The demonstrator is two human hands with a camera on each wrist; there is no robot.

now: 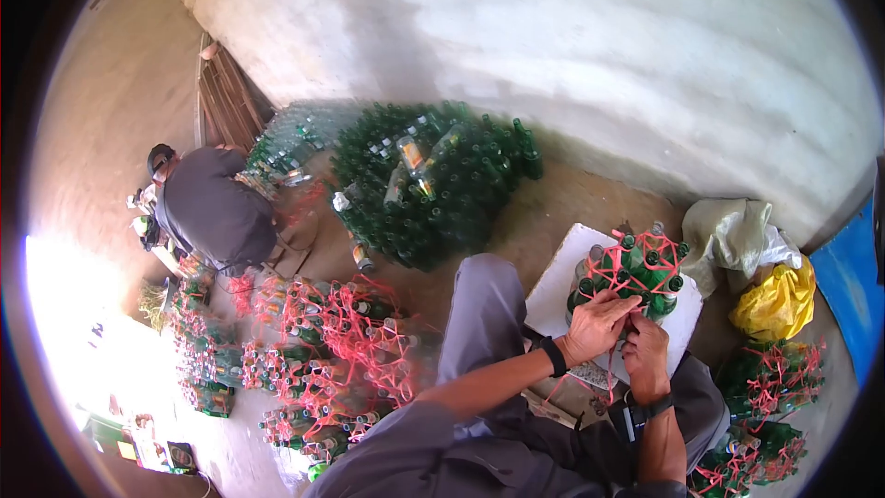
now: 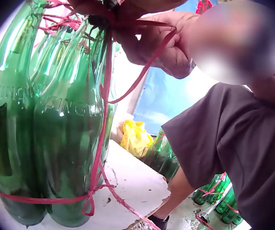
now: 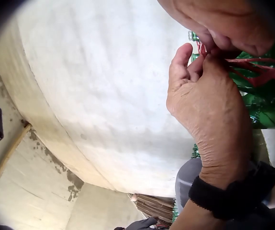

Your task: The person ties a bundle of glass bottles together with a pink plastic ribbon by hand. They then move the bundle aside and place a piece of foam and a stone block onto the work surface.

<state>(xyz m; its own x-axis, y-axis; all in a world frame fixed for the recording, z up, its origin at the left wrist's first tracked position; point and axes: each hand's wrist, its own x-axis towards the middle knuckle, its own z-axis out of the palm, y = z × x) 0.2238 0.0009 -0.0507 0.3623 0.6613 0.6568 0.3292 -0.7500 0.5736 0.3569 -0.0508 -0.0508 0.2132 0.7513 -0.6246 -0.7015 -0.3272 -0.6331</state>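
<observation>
Several green bottles (image 1: 636, 263) stand bunched on a white board (image 1: 556, 267), with red string (image 2: 99, 148) around their lower sides and across their necks. At the near side of the necks, my left hand (image 1: 597, 325) pinches the red string; its thumb and finger meet at the string in the right wrist view, where the left hand (image 3: 212, 108) shows from the back. Close against it, my right hand (image 1: 645, 350) pinches the string too, fingers bent. A loop of string hangs below the right hand (image 2: 161, 45). The fingertips partly hide the string between them.
Many loose green bottles (image 1: 433, 212) stand by the wall. Bundles tied in red string (image 1: 341, 341) lie left, others (image 1: 770, 378) right. A yellow bag (image 1: 779, 302) and a pale sack (image 1: 724, 240) lie beyond the board. Another person (image 1: 217, 207) crouches at the left.
</observation>
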